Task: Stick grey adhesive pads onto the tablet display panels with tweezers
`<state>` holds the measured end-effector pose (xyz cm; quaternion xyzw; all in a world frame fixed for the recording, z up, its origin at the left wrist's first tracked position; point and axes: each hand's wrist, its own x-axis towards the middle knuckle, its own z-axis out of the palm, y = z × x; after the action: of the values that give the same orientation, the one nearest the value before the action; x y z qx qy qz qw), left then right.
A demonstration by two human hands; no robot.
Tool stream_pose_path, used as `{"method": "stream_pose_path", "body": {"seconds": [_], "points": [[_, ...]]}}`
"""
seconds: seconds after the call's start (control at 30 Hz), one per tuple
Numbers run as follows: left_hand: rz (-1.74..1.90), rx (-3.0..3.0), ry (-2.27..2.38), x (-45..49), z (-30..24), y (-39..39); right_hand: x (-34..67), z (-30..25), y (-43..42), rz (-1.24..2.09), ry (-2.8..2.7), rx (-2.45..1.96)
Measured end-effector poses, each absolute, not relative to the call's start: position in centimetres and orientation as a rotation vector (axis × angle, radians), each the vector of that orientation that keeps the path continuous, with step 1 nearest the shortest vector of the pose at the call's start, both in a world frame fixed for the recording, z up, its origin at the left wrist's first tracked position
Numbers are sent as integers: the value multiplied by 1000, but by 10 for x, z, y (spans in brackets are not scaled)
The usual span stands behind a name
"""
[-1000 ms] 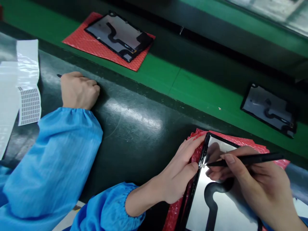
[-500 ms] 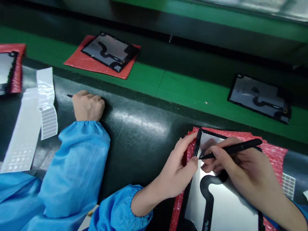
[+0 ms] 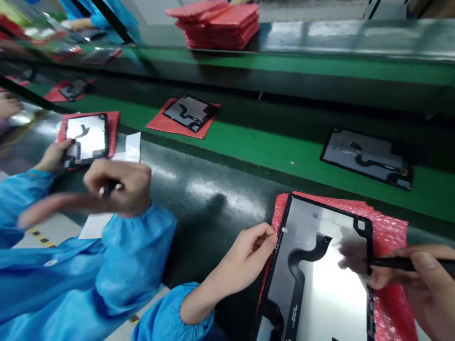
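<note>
A tablet back panel [image 3: 320,284] with a black flex cable lies on red bubble wrap [image 3: 387,227] in front of me. My left hand [image 3: 249,258] is closed, fingertips pinching the panel's left edge beside a small white tab [image 3: 284,230]. My right hand [image 3: 423,284] is at the panel's right edge, gripping a thin black tool [image 3: 394,264] whose tip points at that edge. The right hand is partly blurred.
A co-worker in blue sleeves on my left has a hand [image 3: 119,184] raised and another on their own panel [image 3: 87,137]. The green belt [image 3: 270,151] carries a panel on a red mat [image 3: 190,112] and a bare panel [image 3: 366,156]. Red mats [image 3: 220,23] are stacked behind.
My right hand with the black tool moved from the panel's upper left edge to its right edge. My view lifted. The co-worker's fist rose off the table.
</note>
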<state>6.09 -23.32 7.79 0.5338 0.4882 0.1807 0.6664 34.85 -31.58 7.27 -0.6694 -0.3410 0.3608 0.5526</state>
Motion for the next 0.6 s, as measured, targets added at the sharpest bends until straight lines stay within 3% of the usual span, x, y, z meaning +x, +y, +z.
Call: {"method": "stream_pose_path", "body": {"seconds": [0.37,0.6], "points": [[581,1186,1078,89,87,-231,371,30,-345,820,-612,-1440],[473,1825,1371,98,101,-216,359,3,-360,583,-784,-1415]]}}
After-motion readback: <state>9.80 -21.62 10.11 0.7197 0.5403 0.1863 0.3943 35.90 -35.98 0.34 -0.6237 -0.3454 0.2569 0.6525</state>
